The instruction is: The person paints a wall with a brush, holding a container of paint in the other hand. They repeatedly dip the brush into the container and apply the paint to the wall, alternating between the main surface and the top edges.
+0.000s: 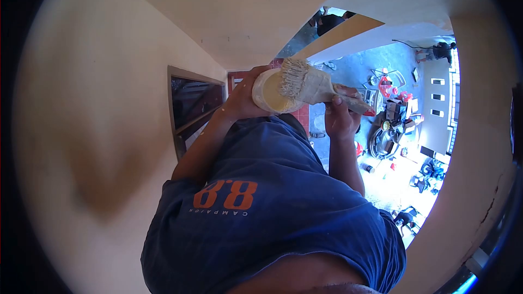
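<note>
Cream-crusted, the brush I'm watching has its bristles at the cup's mouth, likely so drips fall inside; fingers of the left hand wrap the cup, the right hand's grip the handle.

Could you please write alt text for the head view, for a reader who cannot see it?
A person's left hand holds a cup of pale liquid, and the right hand grips a wide, crusted brush, which partly covers the cup from this view. The person wears a blue shirt; beyond lies a cluttered floor.
</note>
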Motion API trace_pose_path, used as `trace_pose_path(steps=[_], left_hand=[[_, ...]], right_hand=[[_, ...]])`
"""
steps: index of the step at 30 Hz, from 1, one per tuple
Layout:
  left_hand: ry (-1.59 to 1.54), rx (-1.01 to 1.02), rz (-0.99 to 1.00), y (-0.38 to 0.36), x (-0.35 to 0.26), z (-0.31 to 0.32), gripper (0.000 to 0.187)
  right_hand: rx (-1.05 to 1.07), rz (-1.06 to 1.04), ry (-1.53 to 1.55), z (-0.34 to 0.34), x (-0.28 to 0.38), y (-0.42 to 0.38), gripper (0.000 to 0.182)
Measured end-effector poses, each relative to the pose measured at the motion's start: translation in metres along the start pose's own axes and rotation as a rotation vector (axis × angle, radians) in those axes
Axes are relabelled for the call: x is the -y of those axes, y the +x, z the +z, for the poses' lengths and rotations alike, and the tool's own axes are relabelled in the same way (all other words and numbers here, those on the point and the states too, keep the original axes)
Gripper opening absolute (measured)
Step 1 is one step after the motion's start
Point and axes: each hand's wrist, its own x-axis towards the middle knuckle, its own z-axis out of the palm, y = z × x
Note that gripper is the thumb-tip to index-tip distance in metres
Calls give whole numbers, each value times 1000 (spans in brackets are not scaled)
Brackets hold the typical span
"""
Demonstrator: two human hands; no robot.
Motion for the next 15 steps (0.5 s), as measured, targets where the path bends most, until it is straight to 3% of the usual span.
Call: trace_pose_path(steps=[9, 13, 15], left_hand=[[-29, -24, 28, 10, -13, -9, 93], [-27, -18, 50, 7, -12, -12, 95], [-1, -16, 45, 9, -12, -14, 96]], right_hand=[[-32, -8, 125, 10, -2, 7, 19], [-20, -9, 36, 10, -6, 9, 21], [-21, 11, 154, 12, -4, 10, 21]])
